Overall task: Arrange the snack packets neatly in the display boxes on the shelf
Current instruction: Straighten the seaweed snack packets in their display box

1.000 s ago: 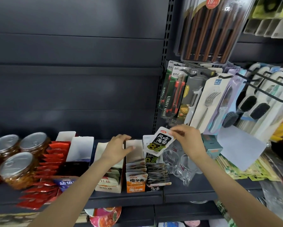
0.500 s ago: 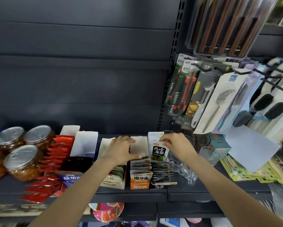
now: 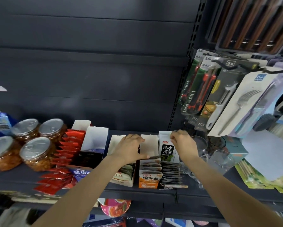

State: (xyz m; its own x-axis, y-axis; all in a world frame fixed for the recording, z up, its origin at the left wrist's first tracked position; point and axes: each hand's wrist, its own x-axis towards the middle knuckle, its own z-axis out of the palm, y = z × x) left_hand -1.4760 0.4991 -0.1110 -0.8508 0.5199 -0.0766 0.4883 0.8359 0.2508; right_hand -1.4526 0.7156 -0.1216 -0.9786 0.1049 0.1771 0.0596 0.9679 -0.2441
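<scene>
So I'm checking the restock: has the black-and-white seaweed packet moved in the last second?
Yes. The right hand brought the black-and-white seaweed packet down into the rightmost display box.

1. A shop: a dark metal shelf (image 3: pixel 147 193) carries open display boxes (image 3: pixel 149 181) of snack packets under the hands.
2. Carded utility knives (image 3: pixel 201 89) and forks (image 3: pixel 245 105) hang on pegs above the right hand (image 3: pixel 184 145).
3. Sealed jars (image 3: pixel 37 153), probably pickles, stand left of the left hand (image 3: pixel 129 149).
</scene>
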